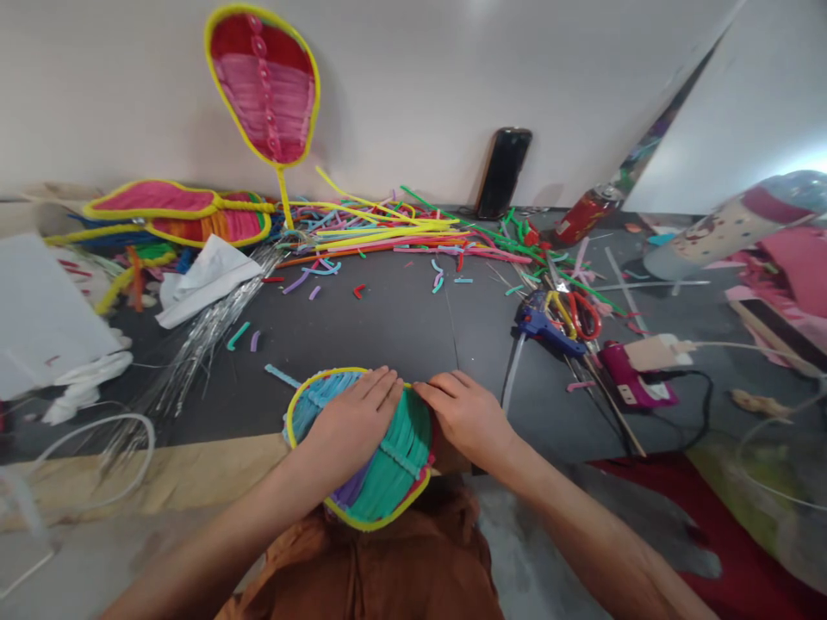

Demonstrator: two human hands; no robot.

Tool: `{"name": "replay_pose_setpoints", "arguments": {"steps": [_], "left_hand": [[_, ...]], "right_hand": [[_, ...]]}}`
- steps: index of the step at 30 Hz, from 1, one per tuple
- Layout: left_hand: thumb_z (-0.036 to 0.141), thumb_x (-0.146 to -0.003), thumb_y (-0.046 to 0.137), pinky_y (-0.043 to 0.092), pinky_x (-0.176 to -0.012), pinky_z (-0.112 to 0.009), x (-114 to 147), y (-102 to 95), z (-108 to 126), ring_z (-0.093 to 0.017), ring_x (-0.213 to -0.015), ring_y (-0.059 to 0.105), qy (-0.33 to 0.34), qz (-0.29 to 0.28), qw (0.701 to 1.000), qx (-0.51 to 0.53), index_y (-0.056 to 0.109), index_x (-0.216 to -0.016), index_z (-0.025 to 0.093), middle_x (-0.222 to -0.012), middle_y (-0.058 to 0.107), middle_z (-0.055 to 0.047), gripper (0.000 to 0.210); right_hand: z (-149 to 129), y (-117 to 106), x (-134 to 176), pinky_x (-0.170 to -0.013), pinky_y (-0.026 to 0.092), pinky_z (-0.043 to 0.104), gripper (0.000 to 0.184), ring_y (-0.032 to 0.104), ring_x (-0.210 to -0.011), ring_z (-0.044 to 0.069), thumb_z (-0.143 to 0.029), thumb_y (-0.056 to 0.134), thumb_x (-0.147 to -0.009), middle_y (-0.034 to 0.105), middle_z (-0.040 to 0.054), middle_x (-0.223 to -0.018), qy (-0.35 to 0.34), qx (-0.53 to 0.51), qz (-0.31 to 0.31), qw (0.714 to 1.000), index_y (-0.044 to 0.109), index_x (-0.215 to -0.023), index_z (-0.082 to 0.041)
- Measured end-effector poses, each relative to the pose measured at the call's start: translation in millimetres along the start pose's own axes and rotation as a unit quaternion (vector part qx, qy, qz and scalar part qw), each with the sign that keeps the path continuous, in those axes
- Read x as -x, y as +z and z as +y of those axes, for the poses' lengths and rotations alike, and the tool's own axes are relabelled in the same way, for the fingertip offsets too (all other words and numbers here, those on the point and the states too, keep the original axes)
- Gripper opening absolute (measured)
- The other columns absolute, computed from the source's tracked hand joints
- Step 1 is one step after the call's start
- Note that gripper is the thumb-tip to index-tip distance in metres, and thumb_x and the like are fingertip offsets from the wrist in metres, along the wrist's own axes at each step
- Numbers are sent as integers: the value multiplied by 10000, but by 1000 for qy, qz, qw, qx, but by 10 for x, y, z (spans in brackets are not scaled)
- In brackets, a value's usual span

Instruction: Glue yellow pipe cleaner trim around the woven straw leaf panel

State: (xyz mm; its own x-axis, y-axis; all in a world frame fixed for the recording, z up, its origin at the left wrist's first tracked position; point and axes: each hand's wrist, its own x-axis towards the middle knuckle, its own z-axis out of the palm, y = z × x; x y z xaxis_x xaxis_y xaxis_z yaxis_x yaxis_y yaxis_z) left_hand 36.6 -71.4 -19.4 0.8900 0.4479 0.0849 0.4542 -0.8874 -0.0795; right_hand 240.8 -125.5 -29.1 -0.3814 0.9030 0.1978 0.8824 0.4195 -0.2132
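Observation:
A rounded pipe-cleaner panel [386,485], rimmed in yellow and filled with rows of blue, teal, green and purple, lies at the table's front edge and overhangs toward my lap. My left hand [363,411] rests across its upper face, fingers stretched out flat toward the top rim. At the upper right rim, my right hand [466,415] has its fingertips pinched together on the yellow edging. A light blue pipe-cleaner end [280,375] sticks out from the panel's upper left. Both hands hide part of the panel.
Behind lie a heap of coloured pipe cleaners [388,232] and silver tinsel strands [200,331]. A finished pink-and-red panel [271,95] leans on the wall beside a black phone [504,172]. To the right are a blue glue gun [549,330], scissors [585,316], a can [585,215] and a magenta power strip [637,379].

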Motion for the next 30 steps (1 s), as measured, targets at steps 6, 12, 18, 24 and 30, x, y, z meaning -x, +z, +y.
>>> {"name": "replay_pose_setpoints", "arguments": {"steps": [6, 12, 18, 24, 30], "left_hand": [[57, -863, 421, 447, -1001, -398, -51, -59, 16, -274, -1188, 554, -17, -45, 999, -4, 572, -1231, 60, -1289, 588, -160, 398], [79, -886, 429, 365, -1058, -483, -69, -79, 7, -288, -1205, 524, -12, -38, 999, 3, 577, -1217, 80, -1277, 594, -145, 363], [119, -882, 501, 459, -927, -399, -167, -186, -74, -241, -1014, 583, -39, -79, 994, 71, 623, -1038, 126, -1063, 647, -105, 197], [90, -879, 458, 457, -850, -372, -252, -223, -191, -246, -965, 570, -73, -91, 989, 95, 581, -1046, 126, -992, 637, -105, 211], [128, -863, 473, 446, -813, -353, -267, -199, -332, -243, -925, 581, -81, -113, 978, 156, 573, -1049, 138, -970, 640, -91, 211]], "right_hand": [[-159, -74, 203, -753, 529, 320, 300, 608, -825, 210, -146, 457, -925, 675, 93, -937, 78, -12, -12, 997, 614, -1179, -122], [-286, -8, 322, -707, 536, 317, 304, 602, -779, 208, -160, 448, -932, 660, 109, -906, 97, 2, 3, 995, 629, -1168, -95], [-324, -3, 276, -725, 518, 309, 282, 605, -801, 208, -194, 457, -937, 658, 99, -892, 135, -12, 4, 991, 641, -1141, -131], [-315, -18, 134, -770, 500, 308, 245, 613, -835, 209, -183, 472, -930, 659, 80, -903, 161, -49, -22, 986, 655, -1092, -167], [-317, -14, 29, -753, 506, 324, 252, 616, -818, 213, -196, 463, -931, 655, 89, -877, 166, -64, -27, 984, 651, -1092, -151]]}}
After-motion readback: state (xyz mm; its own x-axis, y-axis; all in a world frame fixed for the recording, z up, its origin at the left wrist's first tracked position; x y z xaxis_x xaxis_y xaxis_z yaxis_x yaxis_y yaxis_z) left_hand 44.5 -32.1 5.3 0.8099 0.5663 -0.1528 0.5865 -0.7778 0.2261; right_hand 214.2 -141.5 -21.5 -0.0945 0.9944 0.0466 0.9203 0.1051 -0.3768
